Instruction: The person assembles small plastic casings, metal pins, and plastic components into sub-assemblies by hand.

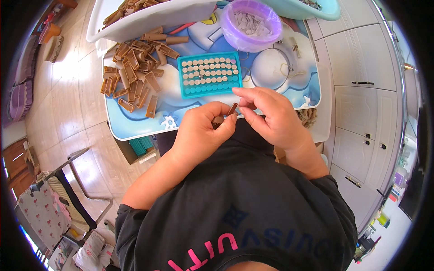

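Observation:
My left hand (205,128) is closed round a small brown plastic casing (233,109), whose narrow end sticks up between thumb and forefinger. Another brown part (218,121) shows in its curled fingers. My right hand (270,113) is at the casing's right side, its thumb and a finger drawn together by the casing's end, the forefinger raised. Whatever sits between those fingertips is too small to make out. Just beyond both hands lies a teal tray (183,94) with rows of small round pale discs (208,67); its nearest row shows bare teal rounds.
A heap of brown casings (135,67) covers the table's left side. Behind stand a white bin (158,20) of brown parts, a purple tub (228,38) of pale grey pieces and a light teal basin (312,12). Cabinets (361,63) line the right; a folding chair (68,194) stands lower left.

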The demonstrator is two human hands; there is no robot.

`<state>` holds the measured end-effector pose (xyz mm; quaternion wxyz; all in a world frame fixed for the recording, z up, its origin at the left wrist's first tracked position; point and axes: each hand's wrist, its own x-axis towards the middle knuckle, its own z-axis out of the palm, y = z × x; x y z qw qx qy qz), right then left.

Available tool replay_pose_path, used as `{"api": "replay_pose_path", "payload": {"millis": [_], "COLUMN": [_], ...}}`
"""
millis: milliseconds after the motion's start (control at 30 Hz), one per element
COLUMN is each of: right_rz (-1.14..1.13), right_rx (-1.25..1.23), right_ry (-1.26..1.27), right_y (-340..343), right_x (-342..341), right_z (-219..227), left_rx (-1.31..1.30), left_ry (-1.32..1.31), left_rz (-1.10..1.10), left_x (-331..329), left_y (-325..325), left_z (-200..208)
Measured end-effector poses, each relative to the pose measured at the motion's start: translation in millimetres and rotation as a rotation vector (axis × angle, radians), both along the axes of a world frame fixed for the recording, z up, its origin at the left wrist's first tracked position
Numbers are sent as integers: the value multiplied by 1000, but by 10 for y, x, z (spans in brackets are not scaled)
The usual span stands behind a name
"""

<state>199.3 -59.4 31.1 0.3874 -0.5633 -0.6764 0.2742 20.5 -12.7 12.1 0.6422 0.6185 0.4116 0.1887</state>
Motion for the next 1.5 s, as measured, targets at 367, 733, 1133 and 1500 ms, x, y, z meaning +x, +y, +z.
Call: {"api": "replay_pose_path", "payload": {"millis": [367, 733, 1133, 1500], "right_rz": [-62, -91, -137, -44], "right_rx": [102, 125, 121, 77], "right_ry": [75, 231, 136, 168], "right_y": [59, 106, 104, 61], "right_x": [61, -262, -243, -264], "right_z": [-33, -327, -308, -171], "left_rx": [-508, -918, -847, -767], "left_ry": [-388, -746, -722, -647], "left_rz": [211, 283, 220, 301], "left_x": [-88, 8, -48, -72], "left_y": [132, 58, 57, 44], "left_z": [-30, -50, -49, -105]}}
